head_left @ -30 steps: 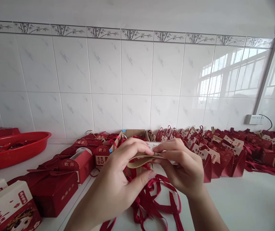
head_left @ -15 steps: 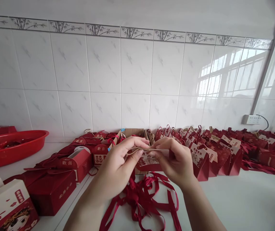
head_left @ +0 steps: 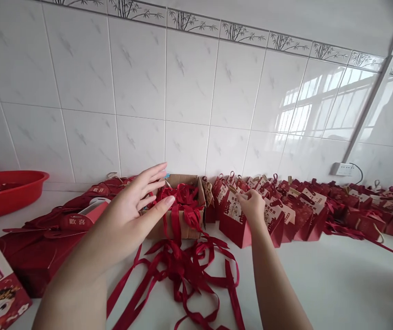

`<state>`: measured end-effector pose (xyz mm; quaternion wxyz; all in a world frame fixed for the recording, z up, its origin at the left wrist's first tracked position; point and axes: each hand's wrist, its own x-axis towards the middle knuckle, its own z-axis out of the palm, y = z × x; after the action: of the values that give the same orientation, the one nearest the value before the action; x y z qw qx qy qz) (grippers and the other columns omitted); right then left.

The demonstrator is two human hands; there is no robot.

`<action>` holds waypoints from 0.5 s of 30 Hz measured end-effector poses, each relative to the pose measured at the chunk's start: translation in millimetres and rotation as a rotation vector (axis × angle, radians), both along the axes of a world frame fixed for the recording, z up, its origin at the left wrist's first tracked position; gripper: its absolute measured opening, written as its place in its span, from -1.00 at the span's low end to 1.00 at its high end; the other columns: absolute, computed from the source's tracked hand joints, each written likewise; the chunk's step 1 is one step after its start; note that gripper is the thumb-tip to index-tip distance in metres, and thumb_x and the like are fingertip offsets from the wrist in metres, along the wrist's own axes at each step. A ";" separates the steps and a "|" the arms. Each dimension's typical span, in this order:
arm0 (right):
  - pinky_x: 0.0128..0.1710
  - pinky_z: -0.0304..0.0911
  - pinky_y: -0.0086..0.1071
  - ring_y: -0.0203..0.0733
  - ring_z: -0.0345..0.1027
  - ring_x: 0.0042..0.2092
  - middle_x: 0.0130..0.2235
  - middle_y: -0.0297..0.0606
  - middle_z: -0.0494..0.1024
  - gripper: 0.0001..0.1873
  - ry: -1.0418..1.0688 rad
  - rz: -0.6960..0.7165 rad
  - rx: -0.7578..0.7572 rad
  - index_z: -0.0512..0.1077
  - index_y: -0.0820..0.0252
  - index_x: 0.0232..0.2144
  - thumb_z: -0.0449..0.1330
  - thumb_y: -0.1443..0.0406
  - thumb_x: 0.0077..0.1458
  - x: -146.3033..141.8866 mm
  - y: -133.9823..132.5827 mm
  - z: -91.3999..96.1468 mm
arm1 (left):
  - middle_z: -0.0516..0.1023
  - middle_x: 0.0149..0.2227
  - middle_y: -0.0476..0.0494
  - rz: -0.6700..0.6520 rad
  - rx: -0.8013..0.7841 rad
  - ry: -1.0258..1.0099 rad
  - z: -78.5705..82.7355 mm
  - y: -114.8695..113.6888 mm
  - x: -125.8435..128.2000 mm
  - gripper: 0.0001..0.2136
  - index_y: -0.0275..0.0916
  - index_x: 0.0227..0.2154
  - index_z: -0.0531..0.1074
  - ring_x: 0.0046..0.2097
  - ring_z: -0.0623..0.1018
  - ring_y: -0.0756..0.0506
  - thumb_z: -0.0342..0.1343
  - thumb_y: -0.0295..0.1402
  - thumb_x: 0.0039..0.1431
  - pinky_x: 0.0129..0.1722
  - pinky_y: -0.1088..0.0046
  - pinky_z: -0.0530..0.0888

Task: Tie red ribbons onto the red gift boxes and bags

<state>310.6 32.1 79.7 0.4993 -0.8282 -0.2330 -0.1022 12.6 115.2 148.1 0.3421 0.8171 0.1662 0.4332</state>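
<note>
My right hand (head_left: 254,205) pinches the top of a red and white gift box (head_left: 235,224), at its small loop handle. The box is beside the row of similar boxes, and I cannot tell whether its base touches the table. My left hand (head_left: 141,206) is raised with fingers apart, holding nothing. Behind it stands a cardboard box (head_left: 185,231) filled with red ribbon (head_left: 184,195). Loose red ribbons (head_left: 179,270) trail from its front across the white table.
Rows of red and white gift boxes (head_left: 299,215) fill the right rear. At left are dark red boxes (head_left: 41,261), a box printed with a cartoon face (head_left: 0,293) and a red basin (head_left: 13,201). A tiled wall (head_left: 189,91) with a socket strip (head_left: 342,169) closes off the back.
My hands were together at the top of a gift box in the middle. They have parted: the right has carried the box rightward to the row, the left has let go and opened.
</note>
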 end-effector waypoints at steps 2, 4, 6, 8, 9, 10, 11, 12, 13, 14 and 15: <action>-0.54 0.18 -0.38 -0.18 0.35 -0.48 -0.47 -0.17 0.51 -0.79 0.033 0.035 -0.105 0.31 0.16 -0.57 0.25 0.22 -0.07 7.1 1.3 -6.3 | 0.34 0.19 -0.21 0.021 0.001 0.005 0.5 -2.9 -2.6 -0.48 -0.05 0.16 0.22 0.20 0.35 -0.26 0.11 -0.09 0.15 0.15 0.02 0.34; -0.52 0.16 -0.38 -0.17 0.36 -0.46 -0.49 -0.22 0.50 -0.80 0.043 0.065 -0.189 0.33 0.16 -0.57 0.27 0.22 -0.10 11.9 -0.8 -9.1 | 0.40 0.13 -0.21 0.023 0.004 0.017 0.6 -5.3 -4.8 -0.51 -0.08 0.11 0.27 0.15 0.41 -0.26 0.12 -0.07 0.13 0.13 0.03 0.36; -0.49 0.16 -0.39 -0.17 0.37 -0.42 -0.46 -0.25 0.50 -0.80 0.035 0.080 -0.241 0.35 0.17 -0.50 0.28 0.20 -0.11 14.9 -3.9 -9.9 | 0.42 0.10 -0.21 0.026 0.015 0.029 0.7 -7.9 -6.9 -0.52 -0.09 0.07 0.29 0.11 0.44 -0.27 0.13 -0.06 0.11 0.10 0.03 0.39; -0.48 0.16 -0.39 -0.17 0.38 -0.39 -0.42 -0.24 0.51 -0.71 0.029 0.092 -0.271 0.36 0.18 -0.42 0.31 0.15 -0.15 16.4 -6.0 -10.4 | 0.42 0.10 -0.20 0.030 0.024 0.041 0.9 -10.6 -8.9 -0.52 -0.07 0.07 0.29 0.09 0.45 -0.27 0.12 -0.05 0.11 0.07 0.05 0.42; -0.48 0.16 -0.40 -0.17 0.38 -0.39 -0.41 -0.24 0.51 -0.68 0.030 0.103 -0.281 0.37 0.18 -0.41 0.33 0.14 -0.17 16.6 -6.1 -10.8 | 0.41 0.10 -0.19 0.030 0.028 0.047 0.9 -12.0 -9.8 -0.52 -0.05 0.08 0.28 0.09 0.45 -0.26 0.12 -0.05 0.12 0.06 0.07 0.43; -0.48 0.16 -0.40 -0.18 0.38 -0.40 -0.42 -0.25 0.51 -0.68 0.036 0.115 -0.290 0.37 0.19 -0.42 0.34 0.14 -0.18 16.5 -5.7 -11.4 | 0.41 0.10 -0.17 0.026 0.035 0.051 0.8 -13.4 -10.7 -0.52 -0.03 0.08 0.27 0.08 0.45 -0.25 0.12 -0.05 0.12 0.05 0.10 0.44; -0.48 0.17 -0.41 -0.20 0.37 -0.41 -0.43 -0.25 0.51 -0.70 0.043 0.125 -0.294 0.38 0.21 -0.44 0.35 0.16 -0.18 16.1 -4.6 -12.2 | 0.40 0.11 -0.14 0.019 0.045 0.049 0.5 -14.8 -11.5 -0.52 -0.01 0.09 0.26 0.08 0.45 -0.24 0.12 -0.06 0.11 0.04 0.13 0.46; -0.48 0.18 -0.41 -0.23 0.37 -0.42 -0.44 -0.26 0.50 -0.74 0.051 0.130 -0.293 0.39 0.22 -0.46 0.34 0.19 -0.15 15.3 -2.8 -13.2 | 0.39 0.11 -0.13 0.011 0.058 0.046 0.0 -16.3 -12.1 -0.53 0.01 0.08 0.26 0.08 0.45 -0.23 0.13 -0.07 0.11 0.03 0.17 0.47; -0.46 0.20 -0.42 -0.26 0.36 -0.42 -0.44 -0.27 0.50 -0.78 0.056 0.126 -0.286 0.40 0.23 -0.47 0.32 0.22 -0.11 14.2 -0.5 -14.2 | 0.38 0.12 -0.11 0.004 0.072 0.047 -0.7 -17.9 -12.4 -0.54 0.02 0.06 0.26 0.09 0.45 -0.23 0.14 -0.07 0.11 0.02 0.19 0.47; -0.44 0.23 -0.41 -0.28 0.35 -0.42 -0.43 -0.28 0.49 -0.81 0.059 0.113 -0.272 0.41 0.25 -0.46 0.30 0.24 -0.06 12.9 2.2 -15.3 | 0.38 0.12 -0.10 -0.001 0.083 0.052 -1.6 -19.7 -12.3 -0.57 0.02 0.04 0.27 0.09 0.44 -0.22 0.14 -0.09 0.11 0.01 0.21 0.48; -0.41 0.25 -0.40 -0.29 0.35 -0.40 -0.41 -0.29 0.49 -0.83 0.058 0.093 -0.250 0.41 0.26 -0.44 0.28 0.25 -0.02 11.4 5.2 -16.3 | 0.38 0.11 -0.10 -0.006 0.095 0.063 -2.6 -21.8 -11.5 -0.59 0.01 0.01 0.28 0.10 0.44 -0.22 0.14 -0.10 0.11 0.01 0.22 0.47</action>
<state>322.0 37.3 63.4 0.4029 -0.8749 -0.2675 -0.0253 1.2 93.4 145.5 0.2989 0.8460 0.1538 0.4139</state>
